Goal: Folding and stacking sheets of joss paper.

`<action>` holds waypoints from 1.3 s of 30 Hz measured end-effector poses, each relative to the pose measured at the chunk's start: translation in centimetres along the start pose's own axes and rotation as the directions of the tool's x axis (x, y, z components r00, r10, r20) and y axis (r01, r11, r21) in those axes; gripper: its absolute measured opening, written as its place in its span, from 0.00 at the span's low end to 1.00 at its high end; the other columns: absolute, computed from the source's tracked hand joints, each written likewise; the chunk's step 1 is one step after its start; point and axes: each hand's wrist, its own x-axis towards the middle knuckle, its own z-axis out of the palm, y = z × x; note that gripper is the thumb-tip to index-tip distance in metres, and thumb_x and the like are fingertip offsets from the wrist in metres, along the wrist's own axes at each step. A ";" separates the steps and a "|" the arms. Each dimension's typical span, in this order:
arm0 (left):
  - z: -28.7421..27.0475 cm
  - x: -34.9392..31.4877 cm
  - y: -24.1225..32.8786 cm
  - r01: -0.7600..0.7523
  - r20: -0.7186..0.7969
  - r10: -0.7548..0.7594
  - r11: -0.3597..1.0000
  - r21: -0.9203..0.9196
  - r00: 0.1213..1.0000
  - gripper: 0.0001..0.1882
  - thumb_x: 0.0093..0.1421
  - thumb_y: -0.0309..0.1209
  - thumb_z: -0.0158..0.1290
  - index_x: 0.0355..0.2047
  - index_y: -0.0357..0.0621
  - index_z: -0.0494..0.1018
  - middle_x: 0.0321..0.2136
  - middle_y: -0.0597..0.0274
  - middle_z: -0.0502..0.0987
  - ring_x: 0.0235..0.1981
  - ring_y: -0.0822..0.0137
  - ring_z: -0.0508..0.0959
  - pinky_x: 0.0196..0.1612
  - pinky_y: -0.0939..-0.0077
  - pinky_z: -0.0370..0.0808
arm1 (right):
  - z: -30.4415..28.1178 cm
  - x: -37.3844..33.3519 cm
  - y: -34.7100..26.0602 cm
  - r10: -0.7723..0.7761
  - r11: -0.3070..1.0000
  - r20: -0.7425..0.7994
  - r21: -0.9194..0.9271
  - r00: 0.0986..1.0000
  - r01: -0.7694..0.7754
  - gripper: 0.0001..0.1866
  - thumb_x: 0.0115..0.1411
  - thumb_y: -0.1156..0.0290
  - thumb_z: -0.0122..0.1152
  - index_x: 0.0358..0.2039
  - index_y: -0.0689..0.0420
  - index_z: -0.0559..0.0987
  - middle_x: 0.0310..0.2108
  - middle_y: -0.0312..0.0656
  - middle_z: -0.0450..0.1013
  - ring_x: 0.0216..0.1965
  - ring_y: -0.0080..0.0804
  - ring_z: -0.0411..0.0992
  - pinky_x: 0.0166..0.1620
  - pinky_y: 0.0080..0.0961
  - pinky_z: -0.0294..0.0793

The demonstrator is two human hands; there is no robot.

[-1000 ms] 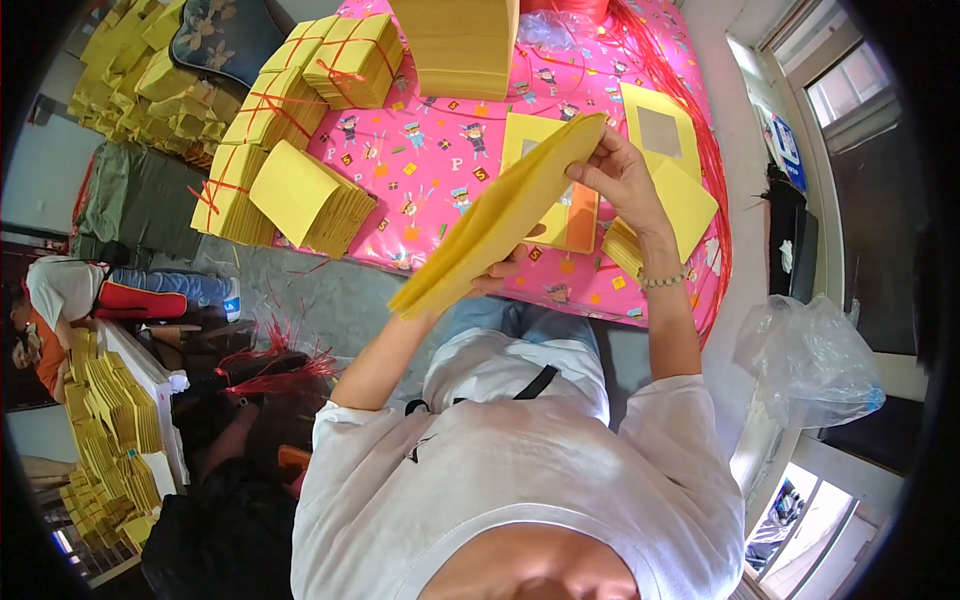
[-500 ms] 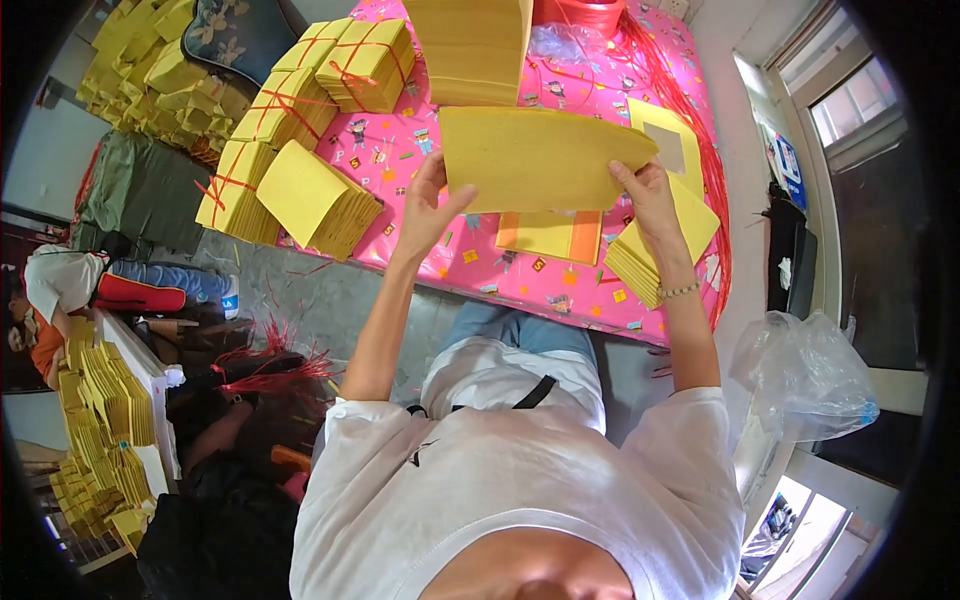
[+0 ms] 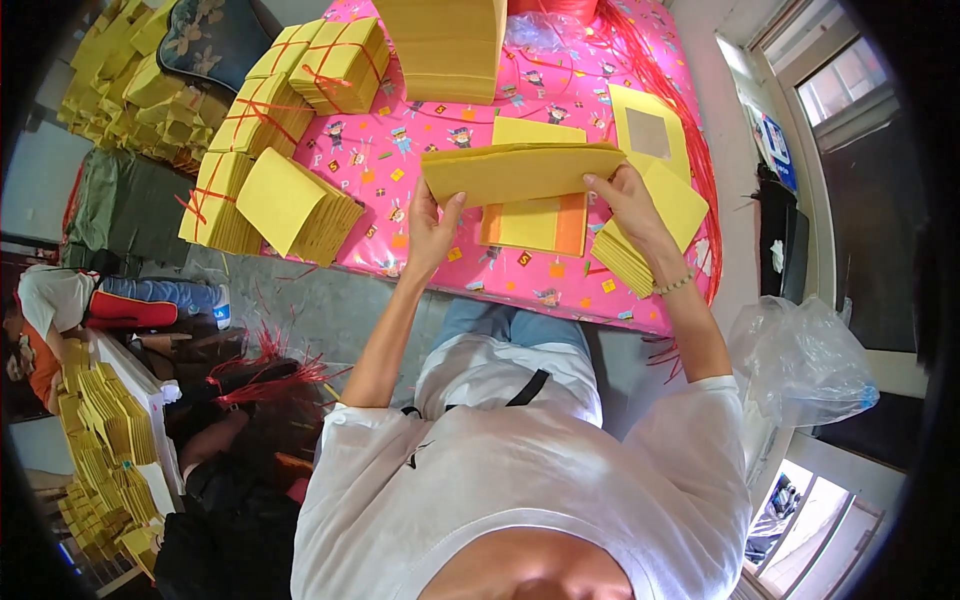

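Observation:
Both hands hold a thin bunch of yellow paper sheets (image 3: 520, 178) level above the pink table cover. My left hand (image 3: 433, 232) closes on its left end, thumb in front. At the right end, my right hand (image 3: 630, 205) pinches it between thumb and fingers. Below the held sheets lies a yellow piece with orange bands (image 3: 570, 228), partly covered by them. Beside my right hand a fanned stack of yellow sheets (image 3: 625, 262) rests on the table, near a yellow sheet with a grey rectangle (image 3: 648, 133).
Yellow bundles tied with red string (image 3: 262, 115) line the table's left, beside a loose leaning stack (image 3: 290, 205). A tall yellow stack (image 3: 440, 55) stands at the back. Red strings (image 3: 690, 150) hang along the right edge. A person (image 3: 60, 300) sits at far left near more yellow stacks.
The held sheets have tipped from facing me to nearly edge-on and sunk a little toward the table. A yellow piece behind them has come into sight. My view has shifted slightly.

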 end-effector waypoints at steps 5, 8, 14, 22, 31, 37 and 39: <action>-0.4 -0.2 -0.7 -0.015 0.010 0.015 1.000 0.006 1.000 0.18 0.60 0.21 0.48 0.51 0.37 0.63 0.43 0.60 0.71 0.46 0.71 0.71 0.49 0.77 0.68 | 0.2 -0.6 -1.8 -0.025 0.998 -0.049 -0.053 0.998 0.023 0.16 0.60 0.69 0.56 0.47 0.61 0.70 0.43 0.39 0.72 0.44 0.21 0.68 0.49 0.20 0.65; -0.4 -0.2 -0.8 0.000 0.019 0.000 1.000 -0.031 1.000 0.18 0.60 0.22 0.48 0.51 0.37 0.63 0.43 0.60 0.71 0.46 0.71 0.71 0.49 0.77 0.68 | -0.3 -0.2 -3.0 -0.045 0.997 -0.108 -0.074 0.993 0.037 0.14 0.62 0.65 0.55 0.44 0.59 0.72 0.41 0.36 0.72 0.42 0.19 0.68 0.48 0.18 0.65; -0.3 -0.2 -0.5 0.008 0.016 -0.008 0.999 -0.034 1.000 0.17 0.60 0.21 0.49 0.50 0.37 0.63 0.43 0.61 0.71 0.46 0.71 0.71 0.49 0.77 0.68 | -1.4 0.7 -3.5 -0.126 0.985 -0.066 -0.130 0.990 0.117 0.10 0.62 0.65 0.54 0.37 0.59 0.75 0.34 0.32 0.73 0.38 0.16 0.68 0.45 0.16 0.65; -0.3 0.0 -0.7 0.009 0.024 -0.008 0.997 -0.073 1.000 0.17 0.60 0.20 0.48 0.49 0.36 0.63 0.43 0.60 0.71 0.46 0.71 0.71 0.50 0.77 0.67 | -3.2 1.6 -4.4 -0.153 0.939 0.062 -0.303 0.986 0.164 0.09 0.61 0.68 0.56 0.37 0.60 0.77 0.33 0.32 0.74 0.36 0.17 0.69 0.43 0.17 0.68; -0.5 -0.1 -1.2 0.031 0.023 -0.030 0.998 -0.057 0.999 0.20 0.60 0.19 0.47 0.53 0.36 0.62 0.46 0.59 0.71 0.49 0.70 0.70 0.52 0.76 0.67 | -2.1 1.0 -8.1 -0.393 0.552 0.295 -0.682 0.871 0.480 0.08 0.53 0.72 0.61 0.35 0.55 0.79 0.33 0.35 0.69 0.37 0.26 0.68 0.40 0.24 0.67; -0.6 0.0 -1.2 0.025 0.025 -0.024 0.999 -0.043 0.999 0.19 0.60 0.19 0.48 0.52 0.37 0.63 0.45 0.60 0.72 0.47 0.70 0.71 0.51 0.76 0.67 | -2.0 1.5 -9.2 -0.306 0.495 0.381 -0.720 0.873 0.487 0.06 0.51 0.73 0.62 0.31 0.57 0.78 0.28 0.36 0.68 0.32 0.26 0.68 0.36 0.24 0.66; -0.6 0.0 -1.2 0.018 0.029 -0.017 0.999 -0.041 0.999 0.19 0.60 0.20 0.48 0.52 0.37 0.63 0.44 0.60 0.72 0.47 0.70 0.71 0.50 0.77 0.68 | -2.0 1.6 -9.6 -0.184 0.537 0.397 -0.725 0.899 0.431 0.06 0.50 0.74 0.62 0.29 0.59 0.76 0.26 0.36 0.69 0.29 0.26 0.68 0.34 0.24 0.67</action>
